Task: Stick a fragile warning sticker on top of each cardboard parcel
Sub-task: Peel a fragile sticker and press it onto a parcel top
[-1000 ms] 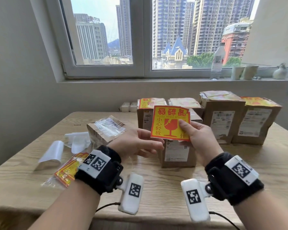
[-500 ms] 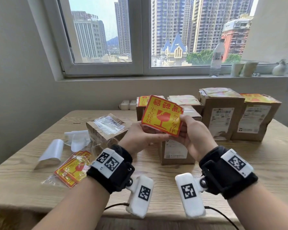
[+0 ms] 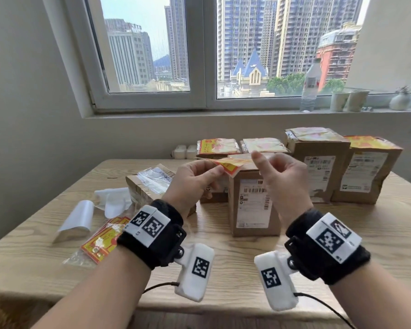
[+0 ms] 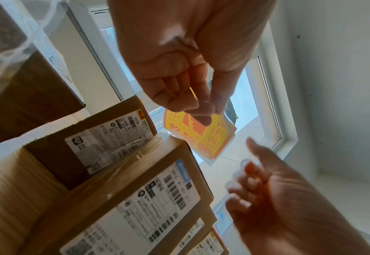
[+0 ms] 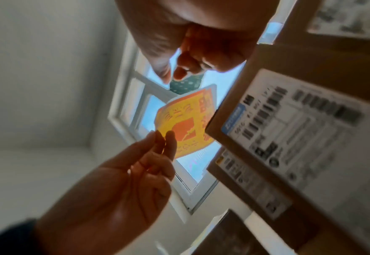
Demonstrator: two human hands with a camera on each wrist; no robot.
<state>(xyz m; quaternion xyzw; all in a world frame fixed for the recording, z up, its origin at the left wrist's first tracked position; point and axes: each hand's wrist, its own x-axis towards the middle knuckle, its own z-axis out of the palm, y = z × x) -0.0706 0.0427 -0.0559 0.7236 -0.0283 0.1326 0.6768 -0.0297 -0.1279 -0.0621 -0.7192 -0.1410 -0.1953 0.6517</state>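
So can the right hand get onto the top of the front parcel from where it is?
Probably yes: the right hand hovers beside the front parcel, holding nothing; only the sticker, pinched by the left hand, hangs over it.

Bare forearms; black fuzzy wristbands [image 3: 152, 243] carrying white plates with black square-code markers; white camera pods [image 3: 195, 271] below, trailing black cables.

sticker [image 3: 230, 166]: yellow, red-orange print and broken-glass emblem
parcels [image 3: 254, 205]: brown cardboard, white labels with black barcodes
bench [image 3: 223, 269]: pale wood grain
wrist bands [image 3: 157, 236]: black, white tags with black square codes
window frame [image 3: 202, 67]: white
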